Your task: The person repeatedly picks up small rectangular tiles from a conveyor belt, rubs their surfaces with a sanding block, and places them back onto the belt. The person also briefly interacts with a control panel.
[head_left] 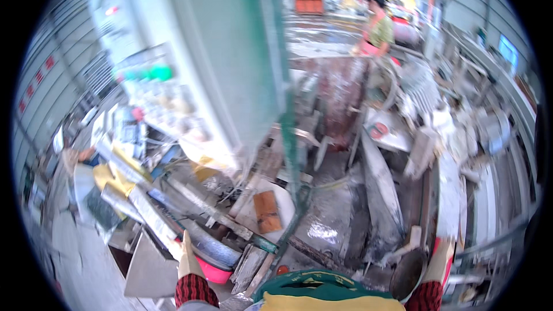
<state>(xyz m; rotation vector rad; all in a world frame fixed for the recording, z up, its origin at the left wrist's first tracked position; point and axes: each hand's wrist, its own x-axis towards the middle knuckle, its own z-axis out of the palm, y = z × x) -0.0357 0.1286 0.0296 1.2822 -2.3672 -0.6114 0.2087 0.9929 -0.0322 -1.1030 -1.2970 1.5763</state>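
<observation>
My left hand (188, 258), in a cream glove with a red checked sleeve, closes on the near end of a pale stone strip (151, 214) that runs up to the left. A pink basin (214, 272) sits just to its right. My right hand (441, 260), in a cream and red glove, grips the near end of a long white stone slab (449, 193) standing on edge. A dark round scoop (406, 275) lies just left of that hand. The picture is blurred, so the fingers are hard to make out.
A green metal post (291, 138) rises in the middle, beside a large pale machine panel (219, 52). An orange-brown tile (266, 210) lies on a white tray. Stone offcuts pile up at left (115, 178). The floor (322, 231) is wet. Another person (377, 26) stands far back.
</observation>
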